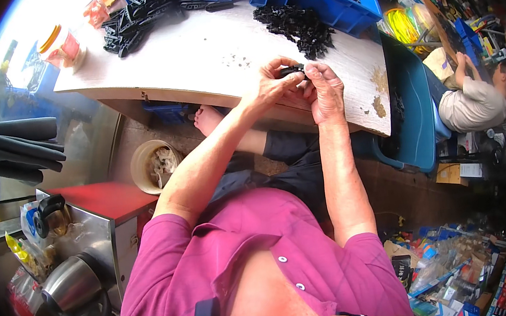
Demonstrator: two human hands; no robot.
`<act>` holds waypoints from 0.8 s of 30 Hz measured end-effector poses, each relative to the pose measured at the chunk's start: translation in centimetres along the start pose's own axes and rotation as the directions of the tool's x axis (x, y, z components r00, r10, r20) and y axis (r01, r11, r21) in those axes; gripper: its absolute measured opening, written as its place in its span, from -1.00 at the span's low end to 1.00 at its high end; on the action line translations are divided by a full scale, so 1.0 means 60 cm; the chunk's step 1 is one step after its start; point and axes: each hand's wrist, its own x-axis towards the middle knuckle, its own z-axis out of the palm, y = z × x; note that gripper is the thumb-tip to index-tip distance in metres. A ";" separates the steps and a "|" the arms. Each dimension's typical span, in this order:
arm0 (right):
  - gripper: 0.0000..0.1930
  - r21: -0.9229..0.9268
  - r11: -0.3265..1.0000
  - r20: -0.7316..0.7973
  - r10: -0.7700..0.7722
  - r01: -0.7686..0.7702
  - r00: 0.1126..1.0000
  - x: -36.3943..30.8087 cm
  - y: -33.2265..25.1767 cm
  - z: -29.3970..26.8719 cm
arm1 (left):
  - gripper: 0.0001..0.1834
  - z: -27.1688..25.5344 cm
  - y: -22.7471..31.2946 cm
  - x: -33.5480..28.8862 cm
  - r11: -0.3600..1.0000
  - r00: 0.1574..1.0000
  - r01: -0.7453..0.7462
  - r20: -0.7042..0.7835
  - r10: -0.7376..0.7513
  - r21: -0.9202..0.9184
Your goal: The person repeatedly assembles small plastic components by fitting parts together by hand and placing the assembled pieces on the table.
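Note:
Above the front edge of the pale worktable (203,57), my two hands meet around a small black plastic part (293,71). My left hand (272,83) pinches it between thumb and fingers. From the other side, my right hand (325,89) closes on its right end with thumb and forefinger; its other fingers are curled. Just beyond the hands lies a loose heap of small black pieces (297,25). Farther left on the table is a pile of longer black plastic parts (135,24). My fingers cover much of the held part, so its exact kind is unclear.
Blue bins (336,12) stand along the table's back. A teal tub (418,138) sits at its right end. A jar with an orange lid (59,48) stands at the left corner. Below are a bucket (140,165), a red-topped cabinet (103,200) and a kettle (73,284). Another person (474,105) sits at right.

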 end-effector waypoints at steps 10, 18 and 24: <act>-0.93 -0.039 0.997 -0.003 0.064 -0.064 0.998 0.002 0.001 -0.001 | -0.74 -0.007 0.016 0.001 0.990 0.993 0.113 0.052 -0.108 -0.085; -0.93 -0.021 0.997 0.032 0.081 -0.080 0.996 0.008 0.010 -0.013 | -0.80 0.012 0.036 0.006 0.945 0.937 0.316 -0.130 -0.326 -0.091; -0.86 -0.107 0.993 0.038 0.064 -0.059 0.997 0.008 -0.003 -0.003 | -0.82 0.009 0.036 0.014 0.954 0.938 0.286 -0.174 -0.298 -0.092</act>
